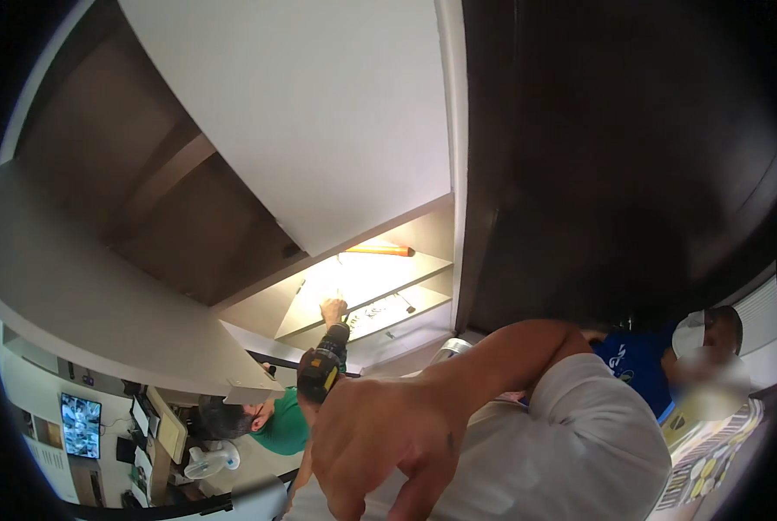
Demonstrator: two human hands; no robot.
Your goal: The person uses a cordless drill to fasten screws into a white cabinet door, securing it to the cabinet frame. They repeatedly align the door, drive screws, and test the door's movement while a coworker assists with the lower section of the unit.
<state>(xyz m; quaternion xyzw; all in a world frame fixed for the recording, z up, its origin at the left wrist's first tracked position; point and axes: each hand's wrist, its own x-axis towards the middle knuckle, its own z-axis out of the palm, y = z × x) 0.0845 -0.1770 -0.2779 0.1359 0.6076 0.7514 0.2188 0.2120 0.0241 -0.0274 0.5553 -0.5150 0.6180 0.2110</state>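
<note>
A black and yellow cordless drill [320, 372] points up into the lit cabinet opening. My right hand [384, 443] is large in the foreground, wrapped round the drill's rear, its grip mostly hidden behind the hand. Just beyond the chuck, my left hand [333, 310] is at the brightly lit pale panel [319, 282], fingers bunched close to the drill's tip. Glare and distance hide what they pinch. The left forearm is largely covered by the drill and right hand. An orange bar-like piece [380, 250] lies farther inside the cabinet.
A big white cabinet panel [319, 104] hangs overhead, with a dark panel [614, 156] at right. A person in green [282, 425] is below left; another in blue [636, 365] is at right. A white fan [213, 460] and a monitor [81, 425] are lower left.
</note>
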